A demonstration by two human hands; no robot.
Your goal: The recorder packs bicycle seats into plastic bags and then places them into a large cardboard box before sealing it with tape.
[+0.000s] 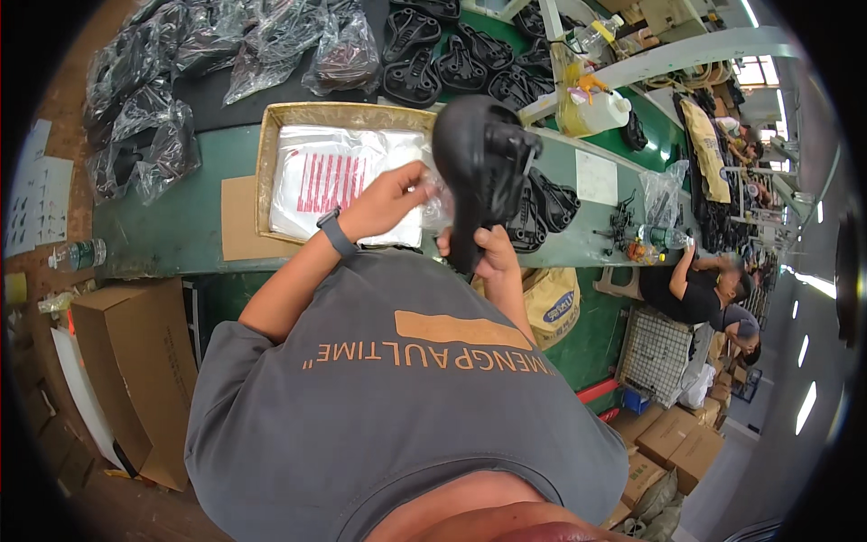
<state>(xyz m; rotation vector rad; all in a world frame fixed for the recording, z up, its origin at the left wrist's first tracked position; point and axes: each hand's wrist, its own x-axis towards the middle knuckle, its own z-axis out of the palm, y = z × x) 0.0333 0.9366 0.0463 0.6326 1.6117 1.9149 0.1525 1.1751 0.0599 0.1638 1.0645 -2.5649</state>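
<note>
Black bicycle saddle with a smooth, rounded cover (pixel 459 140) is gripped by its narrow end in the right hand (pixel 494 251).
From the left, a shallow tan box (pixel 264 172) holds flat, red-printed plastic bags (pixel 291 172); the left hand (pixel 388 203) pinches crumpled clear plastic (pixel 438 203) just beside the saddle; farther right, black saddles (pixel 554 201) lie on the green workbench (pixel 591 239).

Saddle (pixel 458 149) smooth, mostly matt; plastic bags (pixel 293 185) glossy; box (pixel 264 172) cardboard
</note>
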